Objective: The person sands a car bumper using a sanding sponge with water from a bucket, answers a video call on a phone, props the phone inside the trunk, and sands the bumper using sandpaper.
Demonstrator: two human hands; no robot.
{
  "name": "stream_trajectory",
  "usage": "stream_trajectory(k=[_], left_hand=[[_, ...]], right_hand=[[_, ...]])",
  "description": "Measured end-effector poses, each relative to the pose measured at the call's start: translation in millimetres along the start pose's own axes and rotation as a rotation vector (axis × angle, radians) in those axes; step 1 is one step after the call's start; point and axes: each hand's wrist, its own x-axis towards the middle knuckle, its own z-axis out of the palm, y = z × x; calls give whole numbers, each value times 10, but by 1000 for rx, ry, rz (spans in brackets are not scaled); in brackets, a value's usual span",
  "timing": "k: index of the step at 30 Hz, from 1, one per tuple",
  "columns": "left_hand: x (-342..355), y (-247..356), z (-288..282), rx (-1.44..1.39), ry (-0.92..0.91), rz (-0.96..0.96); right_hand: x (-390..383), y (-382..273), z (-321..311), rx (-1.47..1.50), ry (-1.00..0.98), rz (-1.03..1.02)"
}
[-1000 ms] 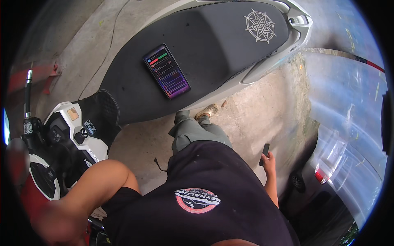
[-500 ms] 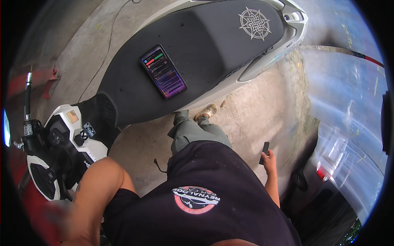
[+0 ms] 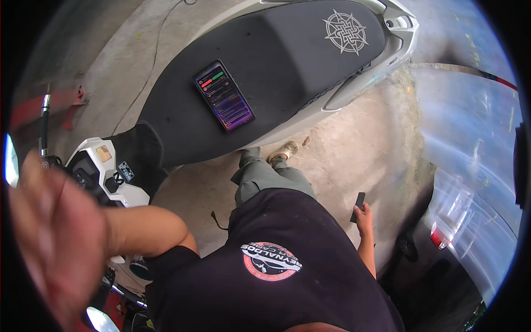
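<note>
My left hand [image 3: 58, 238] is raised close to the camera at the lower left, in front of the scooter's handlebar area; its fingers are smeared by motion. My right hand [image 3: 363, 220], low at the right beside my dark T-shirt, is closed on a slim dark rectangular object [image 3: 360, 199]. A smartphone [image 3: 224, 96] with a lit screen lies face up on the long black scooter seat [image 3: 276, 50], which has a pale star emblem toward its rear. The white front panel [image 3: 94, 155] of the scooter is partly hidden behind my left hand.
A silver car [image 3: 464, 127] with a red tail light [image 3: 438, 239] stands along the right side. Red metalwork [image 3: 69, 108] sits at the left edge. A thin cable runs over the concrete floor [image 3: 127, 50] behind the seat. My legs are below the seat.
My left hand has risen from the lower left toward the camera and handlebar, with the forearm now crossing more horizontally. My right hand and the phone on the seat stay much the same.
</note>
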Motion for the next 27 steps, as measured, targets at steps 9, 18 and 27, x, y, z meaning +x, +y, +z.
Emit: stream_trajectory(k=[9,18,27], left_hand=[[-1393,-1987,-361,679,328,-904],[-1317,-2159,-283,649,219,-1129],[-1356,-2184,-401,556,180,-1192]], right_hand=[[-23,-18,33,34,-47,12],[-52,96,33,84,-18,15],[-59,105,92,98,-29,39]])
